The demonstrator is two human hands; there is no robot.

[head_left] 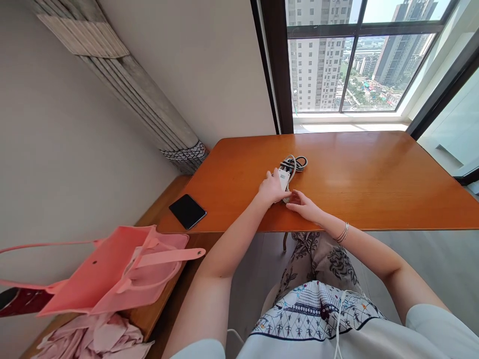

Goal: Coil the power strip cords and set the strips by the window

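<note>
A white power adapter (283,178) with a printed label lies on the orange-brown wooden table, near its front edge. My left hand (272,189) is wrapped over the adapter's left side, fingers pointing toward the window. Just to the right, my right hand (304,205) rests low over the table by the adapter's near end, its fingers curved and apart, fingertips close to the cable there. Coiled grey and black cables (295,163) lie beyond the adapter. Whether the right fingertips touch the cable is too small to tell.
A black tablet (187,211) lies at the left front corner of the table (374,184). Left of it, a pink bag (112,269) and pink cloth (93,339) sit on a wooden bench. Behind the table are a window and a curtain (149,109).
</note>
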